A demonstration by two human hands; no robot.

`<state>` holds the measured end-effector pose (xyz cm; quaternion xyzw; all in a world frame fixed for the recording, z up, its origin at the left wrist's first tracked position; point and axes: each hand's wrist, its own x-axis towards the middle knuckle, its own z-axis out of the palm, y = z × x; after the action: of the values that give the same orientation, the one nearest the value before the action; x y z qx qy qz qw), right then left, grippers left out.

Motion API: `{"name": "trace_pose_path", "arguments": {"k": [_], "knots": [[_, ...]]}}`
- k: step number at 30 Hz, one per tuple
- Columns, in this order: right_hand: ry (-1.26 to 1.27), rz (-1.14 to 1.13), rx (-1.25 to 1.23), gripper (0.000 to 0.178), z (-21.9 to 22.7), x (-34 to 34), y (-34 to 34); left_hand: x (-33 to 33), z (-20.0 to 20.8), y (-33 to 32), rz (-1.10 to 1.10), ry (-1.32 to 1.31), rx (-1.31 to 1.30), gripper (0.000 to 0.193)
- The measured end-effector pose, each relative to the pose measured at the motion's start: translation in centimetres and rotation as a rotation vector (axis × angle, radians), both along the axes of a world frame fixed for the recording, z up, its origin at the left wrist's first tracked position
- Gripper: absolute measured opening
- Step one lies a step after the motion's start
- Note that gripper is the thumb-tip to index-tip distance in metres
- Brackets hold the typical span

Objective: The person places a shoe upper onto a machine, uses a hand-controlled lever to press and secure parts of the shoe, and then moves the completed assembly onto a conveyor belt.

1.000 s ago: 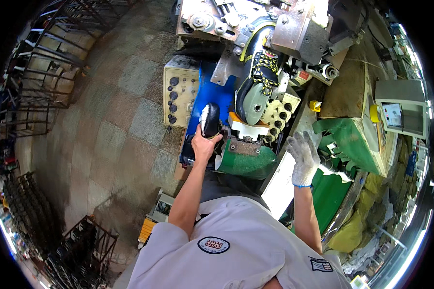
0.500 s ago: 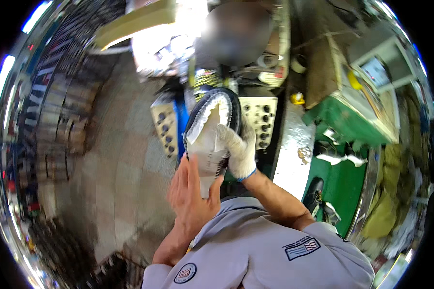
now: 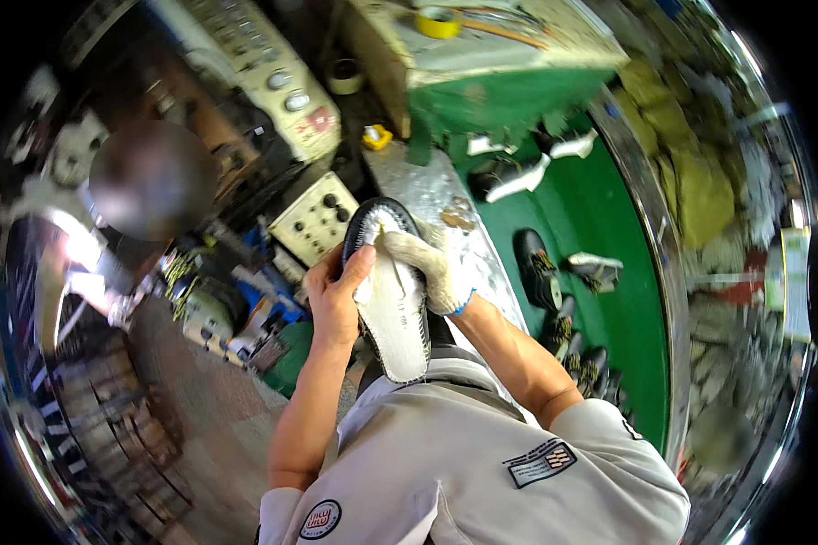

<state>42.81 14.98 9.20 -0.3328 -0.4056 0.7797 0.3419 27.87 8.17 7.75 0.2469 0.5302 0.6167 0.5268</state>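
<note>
Both hands hold one shoe point(image 3: 389, 304), turned sole-side up just in front of the chest, its pale insole board facing the camera and its dark upper showing as a rim around the toe end at about 12 o'clock from the hands. The left hand point(image 3: 334, 300), bare, grips the shoe's left edge, fingers wrapped behind it and the thumb pressed on the pale board. The right hand point(image 3: 432, 268), in a white knit glove with a blue cuff, closes on the right edge near the toe, its fingers point(image 3: 400, 243) laid across the board (so both sets of fingers are shut on the shoe, not spread). The heel end points down toward the grey work shirt point(image 3: 445, 454), which bears a striped patch. At 1 o'clock from the shoe a worn metal desk point(image 3: 445, 195) runs away from the person, beside a green conveyor surface point(image 3: 609, 209) carrying other dark shoes point(image 3: 536, 268) and pale pieces. At 11 o'clock sits a cream control panel point(image 3: 316, 218) with dark knobs; a yellow tape roll point(image 3: 438, 20) lies on a green machine point(image 3: 491, 82) at 12 o'clock.
</note>
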Motion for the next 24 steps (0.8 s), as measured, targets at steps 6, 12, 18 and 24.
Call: {"name": "trace_pose_path", "arguments": {"k": [6, 12, 18, 24], "knots": [[0.013, -0.21, -0.135, 0.037, -5.8, 10.0, 2.7, 9.0, -5.5, 4.7, -0.281, 0.358, 0.008, 0.044], [-0.249, -0.394, -0.34, 0.037, -12.8, 27.9, 7.4, 13.1, -13.0, 1.7, -0.793, 0.521, -0.124, 0.043], [-1.65, 0.044, -0.282, 0.084, -17.8, 41.4, 13.4, 8.2, -14.9, 1.8, -0.598, 0.447, -0.394, 0.035], [-1.408, -0.327, -0.125, 0.109, -30.6, 32.4, 22.6, 8.9, -14.3, 2.8, -0.481, 0.438, -0.498, 0.029]]}}
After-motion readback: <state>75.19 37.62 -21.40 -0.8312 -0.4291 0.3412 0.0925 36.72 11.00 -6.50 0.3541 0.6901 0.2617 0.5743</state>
